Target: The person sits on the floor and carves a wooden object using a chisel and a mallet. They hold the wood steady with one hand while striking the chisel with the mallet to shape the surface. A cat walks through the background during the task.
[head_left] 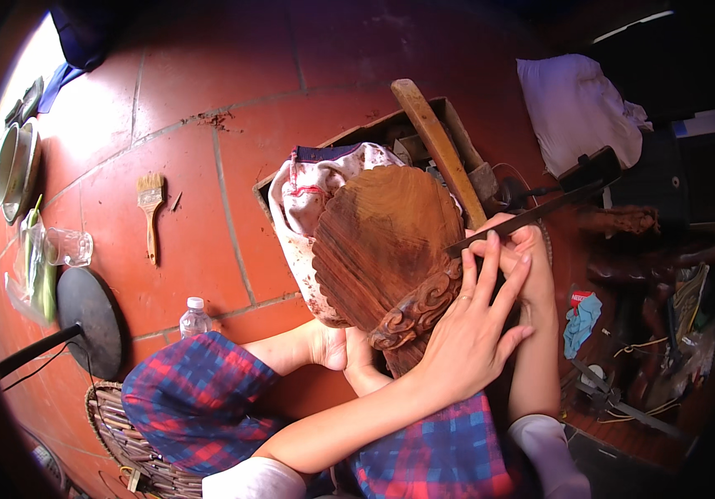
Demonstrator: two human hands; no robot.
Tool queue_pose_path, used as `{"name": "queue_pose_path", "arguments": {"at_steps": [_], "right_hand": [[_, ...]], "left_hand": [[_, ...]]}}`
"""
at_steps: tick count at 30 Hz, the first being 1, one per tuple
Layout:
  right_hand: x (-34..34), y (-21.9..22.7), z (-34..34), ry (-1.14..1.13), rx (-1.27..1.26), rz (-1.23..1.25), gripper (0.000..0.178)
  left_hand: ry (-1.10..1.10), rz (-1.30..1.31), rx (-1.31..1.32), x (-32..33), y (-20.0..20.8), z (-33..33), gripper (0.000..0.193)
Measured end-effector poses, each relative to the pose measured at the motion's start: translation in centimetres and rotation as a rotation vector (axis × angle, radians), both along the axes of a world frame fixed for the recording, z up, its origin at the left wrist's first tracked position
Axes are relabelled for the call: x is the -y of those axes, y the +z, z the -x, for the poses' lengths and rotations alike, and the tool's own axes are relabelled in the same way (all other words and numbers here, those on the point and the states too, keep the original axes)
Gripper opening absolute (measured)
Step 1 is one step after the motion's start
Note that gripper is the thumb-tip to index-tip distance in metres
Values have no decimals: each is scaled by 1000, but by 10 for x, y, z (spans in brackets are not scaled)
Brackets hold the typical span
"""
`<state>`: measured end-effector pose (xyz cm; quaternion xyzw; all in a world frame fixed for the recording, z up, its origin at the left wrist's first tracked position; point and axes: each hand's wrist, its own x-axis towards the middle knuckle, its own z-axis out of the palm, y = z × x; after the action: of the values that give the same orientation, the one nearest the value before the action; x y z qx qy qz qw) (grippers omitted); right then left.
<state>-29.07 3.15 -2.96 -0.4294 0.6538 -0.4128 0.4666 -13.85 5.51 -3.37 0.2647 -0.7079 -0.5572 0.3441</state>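
Note:
A carved brown wooden piece (386, 237), with a scalloped edge and scrollwork along its near side, lies on a white cloth (291, 220) in front of my crossed legs. My right hand (532, 254) is closed around a long, dark, flat bar that looks like a file (532, 216). Its lower end meets the right edge of the wood. Fingers outstretched and apart, my left hand (470, 337) reaches across beside the scrollwork, fingertips close to the file and right hand. Whether they press on the file I cannot tell.
Behind the wood, a wooden box (457, 125) holds tools under a long wooden bar (436, 150). A paintbrush (151, 216) and plastic bottle (196, 318) are at left, near a round black stand base (91, 320). A white sack (578, 112) and clutter are at right.

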Motion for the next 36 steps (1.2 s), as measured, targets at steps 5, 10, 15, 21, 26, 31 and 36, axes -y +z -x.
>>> {"name": "queue_pose_path", "arguments": {"at_steps": [5,10,15,21,26,31,36], "right_hand": [[-8,3,-6,38,-156,60,8],[-3,7,-5,-143,159,27,4],[-16,-2,-5,-68,20,125,14],[-12,-7,-4,-296,212,113,9],[-18,0,-19,48,-335,170,4],[-7,1,-18,-384,223,75,10],[-16,5,-29,-204,69,99,8]], "left_hand": [[-7,2,47,-6,7,-1,75],[2,-52,-36,1,-5,12,77],[-33,-22,0,-4,3,1,80],[-38,-51,-30,8,-10,18,81],[-31,-31,72,-5,7,-11,80],[-11,-60,-17,9,0,17,82],[4,-18,64,-6,5,-3,85]]}}
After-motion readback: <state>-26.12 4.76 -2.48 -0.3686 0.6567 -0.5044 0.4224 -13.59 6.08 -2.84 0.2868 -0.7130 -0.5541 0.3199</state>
